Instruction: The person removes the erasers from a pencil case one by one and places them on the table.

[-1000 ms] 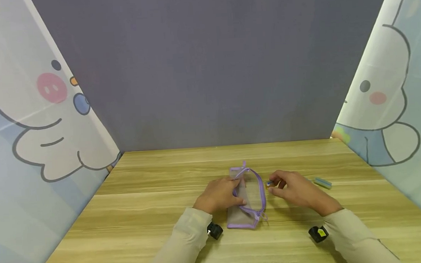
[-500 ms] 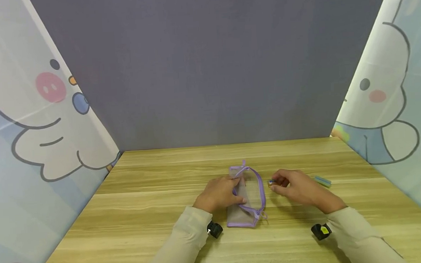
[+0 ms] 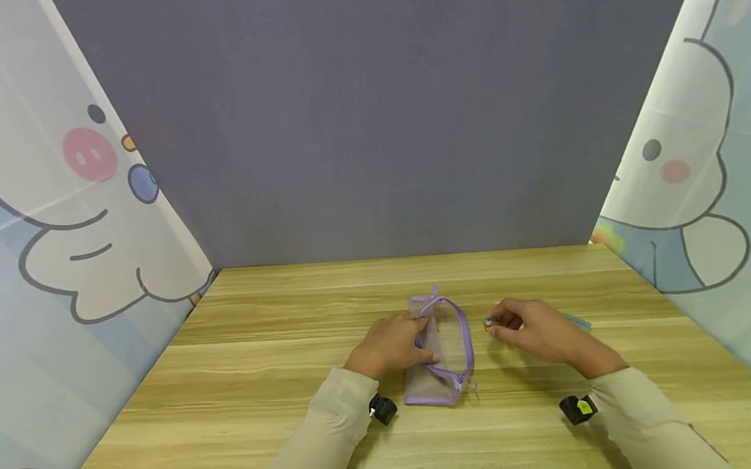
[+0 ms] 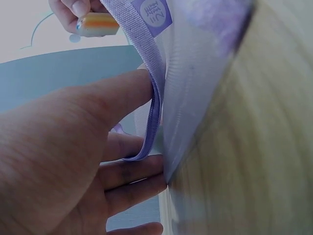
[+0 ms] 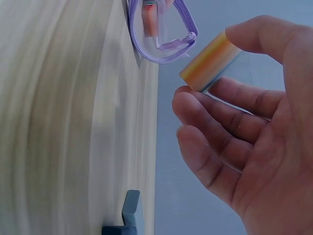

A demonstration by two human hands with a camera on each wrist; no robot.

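A see-through mesh zipper pouch [image 3: 416,395] with purple trim lies unzipped on the table in the head view. My left hand [image 3: 390,347] grips it at the left edge of its mouth, with thumb and index finger over the zipper band [image 4: 155,105]. To the right of the pouch, my right hand [image 3: 533,332] pinches a small striped block [image 5: 210,61], orange, white and blue, like an eraser. The block is held apart from the pouch. Through the pouch's mouth in the right wrist view, a reddish-orange piece [image 5: 150,22] shows inside.
Blue-grey sticks or blocks [image 3: 579,321] lie on the table behind my right hand, partly covered by it. The same pieces [image 5: 131,208] appear low in the right wrist view. A dark grey panel [image 3: 382,121] stands at the table's back, with cartoon-printed cloths [image 3: 678,176] at both sides.
My right hand has shifted slightly right and away from the pouch, with the striped block still between its fingers. It now covers more of the blue-grey pieces. The left hand and pouch stay put.
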